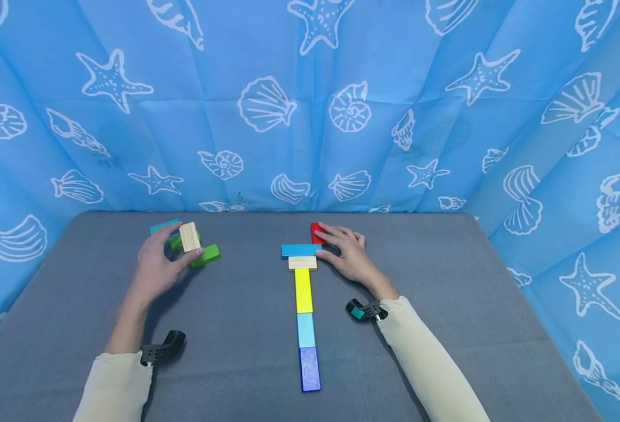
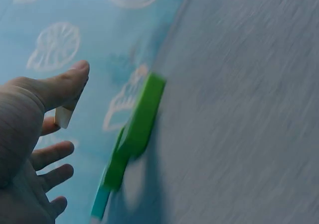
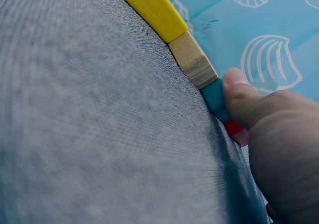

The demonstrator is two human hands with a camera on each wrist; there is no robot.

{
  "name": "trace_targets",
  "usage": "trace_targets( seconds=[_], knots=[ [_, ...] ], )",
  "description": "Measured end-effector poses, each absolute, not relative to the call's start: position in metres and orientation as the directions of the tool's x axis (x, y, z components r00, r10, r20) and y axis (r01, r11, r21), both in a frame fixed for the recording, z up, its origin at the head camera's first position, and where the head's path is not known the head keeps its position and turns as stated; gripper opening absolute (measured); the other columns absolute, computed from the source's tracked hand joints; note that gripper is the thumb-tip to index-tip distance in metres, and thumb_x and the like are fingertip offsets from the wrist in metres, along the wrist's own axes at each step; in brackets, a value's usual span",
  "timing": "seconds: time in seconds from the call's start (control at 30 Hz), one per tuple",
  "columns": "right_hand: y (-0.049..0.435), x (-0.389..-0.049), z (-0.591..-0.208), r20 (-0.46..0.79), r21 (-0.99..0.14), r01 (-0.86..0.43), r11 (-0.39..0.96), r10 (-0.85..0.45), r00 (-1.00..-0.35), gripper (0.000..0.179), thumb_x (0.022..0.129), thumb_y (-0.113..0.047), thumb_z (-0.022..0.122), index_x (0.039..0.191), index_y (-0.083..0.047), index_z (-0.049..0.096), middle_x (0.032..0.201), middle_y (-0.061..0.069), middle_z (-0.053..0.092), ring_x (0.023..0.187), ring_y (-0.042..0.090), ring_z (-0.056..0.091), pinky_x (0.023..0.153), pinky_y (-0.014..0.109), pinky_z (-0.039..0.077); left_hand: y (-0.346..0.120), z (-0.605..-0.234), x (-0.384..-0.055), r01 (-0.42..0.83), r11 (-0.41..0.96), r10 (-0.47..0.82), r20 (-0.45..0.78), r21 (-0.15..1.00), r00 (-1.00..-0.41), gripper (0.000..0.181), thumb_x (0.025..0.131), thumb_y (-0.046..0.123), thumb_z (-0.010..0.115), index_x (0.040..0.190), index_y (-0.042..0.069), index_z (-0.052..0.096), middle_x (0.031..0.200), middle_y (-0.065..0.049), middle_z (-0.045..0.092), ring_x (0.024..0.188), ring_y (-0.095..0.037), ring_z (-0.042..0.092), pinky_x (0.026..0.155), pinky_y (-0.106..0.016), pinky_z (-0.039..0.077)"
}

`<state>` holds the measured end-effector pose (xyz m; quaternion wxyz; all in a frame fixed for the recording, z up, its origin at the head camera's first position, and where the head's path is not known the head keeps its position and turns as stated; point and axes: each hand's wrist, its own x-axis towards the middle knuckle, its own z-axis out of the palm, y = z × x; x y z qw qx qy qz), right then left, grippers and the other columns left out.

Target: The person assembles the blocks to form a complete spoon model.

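My left hand (image 1: 159,264) pinches a plain wooden block (image 1: 189,237) between thumb and fingers, raised over the back left of the table. Beneath and beside it lie a green block (image 1: 208,255), another green piece (image 1: 176,243) and a blue block (image 1: 163,226), partly covered by the hand. At the back middle my right hand (image 1: 349,255) has fingers resting on a red block (image 1: 314,233), and its thumb touches the right end of a blue crosswise block (image 1: 299,251). Below that, a wooden block (image 1: 302,263) and a yellow block (image 1: 303,290) continue the line.
Toward the front, the line runs on with a light blue block (image 1: 306,330) and a dark blue block (image 1: 310,369). Grey cloth covers the table (image 1: 225,363). A blue curtain (image 1: 299,152) with white shell prints hangs along the back and sides.
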<state>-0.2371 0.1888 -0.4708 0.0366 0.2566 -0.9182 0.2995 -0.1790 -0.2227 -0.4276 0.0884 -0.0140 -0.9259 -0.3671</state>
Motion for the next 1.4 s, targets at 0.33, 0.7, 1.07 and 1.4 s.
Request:
trace_targets(
  seconds=[0.33,0.7,1.07,1.4],
  knots=[
    [0.187,-0.236,-0.471,0.229,-0.535,-0.497,0.683,-0.449,-0.864,0.055,0.098,-0.034,0.068,0.148,-0.013,0.054,0.160,0.003,0.040,0.142,0.033,0.034,0.105,0.059,0.017,-0.176,-0.434,-0.190,0.175,0.710,0.088,0.161,0.682,-0.983,0.079,0.091,0.036,0.078,0.151,0.001,0.041,0.153,-0.028,0.039,0.142,-0.048,0.031,0.111,-0.068,0.023],
    [0.189,-0.237,-0.472,0.235,-0.526,-0.500,0.688,-0.447,-0.863,0.056,0.098,-0.035,0.068,0.148,-0.014,0.054,0.160,0.003,0.041,0.142,0.034,0.034,0.104,0.059,0.018,-0.116,-0.435,-0.224,0.140,0.718,0.163,0.030,0.681,-0.986,0.080,0.091,0.045,0.075,0.153,0.007,0.042,0.156,-0.022,0.038,0.146,-0.045,0.028,0.115,-0.064,0.025],
    [0.189,-0.237,-0.472,0.225,-0.514,-0.494,0.701,-0.445,-0.866,0.056,0.098,-0.037,0.068,0.148,-0.015,0.054,0.160,0.002,0.041,0.141,0.034,0.035,0.105,0.059,0.018,-0.087,-0.449,-0.252,0.133,0.736,0.198,-0.023,0.664,-0.980,0.077,0.091,0.046,0.074,0.151,0.008,0.046,0.155,-0.020,0.041,0.145,-0.040,0.030,0.118,-0.060,0.019],
    [0.189,-0.238,-0.472,0.217,-0.514,-0.487,0.706,-0.442,-0.870,0.057,0.098,-0.037,0.068,0.148,-0.015,0.054,0.160,0.001,0.040,0.140,0.033,0.035,0.105,0.059,0.018,-0.084,-0.454,-0.258,0.146,0.759,0.216,-0.034,0.634,-0.976,0.077,0.090,0.051,0.073,0.150,0.008,0.050,0.155,-0.021,0.034,0.143,-0.044,0.025,0.116,-0.063,0.014]
  ],
)
